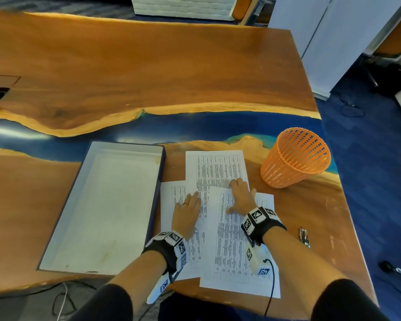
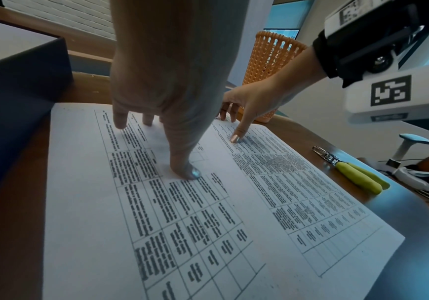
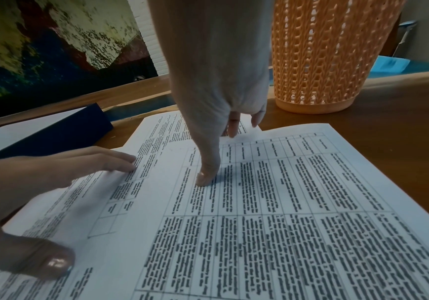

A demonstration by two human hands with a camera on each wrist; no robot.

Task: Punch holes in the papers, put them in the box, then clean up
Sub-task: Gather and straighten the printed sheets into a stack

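Observation:
Three printed paper sheets (image 1: 218,172) overlap on the wooden table, just right of a shallow open box (image 1: 107,205) with a white inside and dark outer walls. My left hand (image 1: 187,212) lies flat on the left sheet (image 2: 105,203), fingers straight. My right hand (image 1: 241,198) presses flat on the top sheets (image 3: 285,203), fingers spread, thumb down. A hole punch (image 1: 303,236) with yellow-green handles (image 2: 359,178) lies on the table right of the papers, apart from both hands.
An orange slotted waste basket (image 1: 295,158) stands upright at the right, beyond the papers. The table's right edge (image 1: 347,205) drops to blue carpet. A cable hangs off the near edge by my right wrist.

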